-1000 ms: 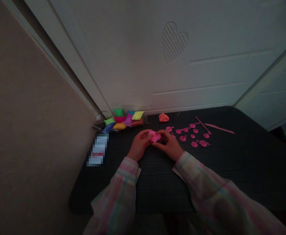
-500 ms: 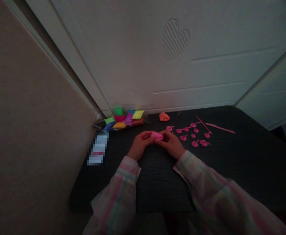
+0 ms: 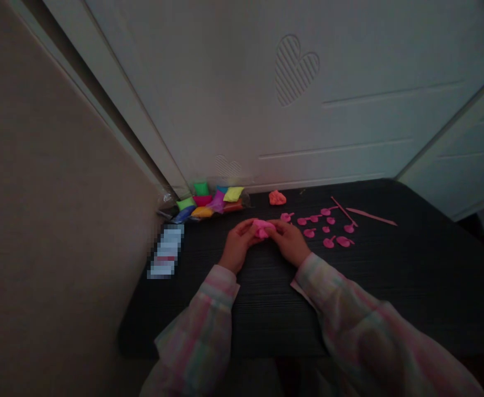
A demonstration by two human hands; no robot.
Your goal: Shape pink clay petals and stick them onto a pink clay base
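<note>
Between my two hands is a lump of bright pink modelling clay (image 3: 263,227), held just above the dark table. My left hand (image 3: 238,243) grips its left side, thumb on the near face. On the other side my right hand (image 3: 290,241) pinches the clay with thumb and fingers; some of its fingers are hidden behind the lump. Just right of my right hand lie several small flat pink clay pieces with thin stems (image 3: 309,233). An orange-pink clay lump (image 3: 277,198) sits beyond my hands.
A clear bag of coloured clay packets (image 3: 212,203) lies at the back left against the white door panel (image 3: 225,82). A blurred-out phone-like object (image 3: 166,251) is on the dark table (image 3: 266,309) at left. Thin pink sticks (image 3: 372,216) lie at right.
The pink clay has been squeezed from a smooth, rounded bar into a more folded, uneven lump. My thumbs have pressed further into it; both hands stay in nearly the same place.
</note>
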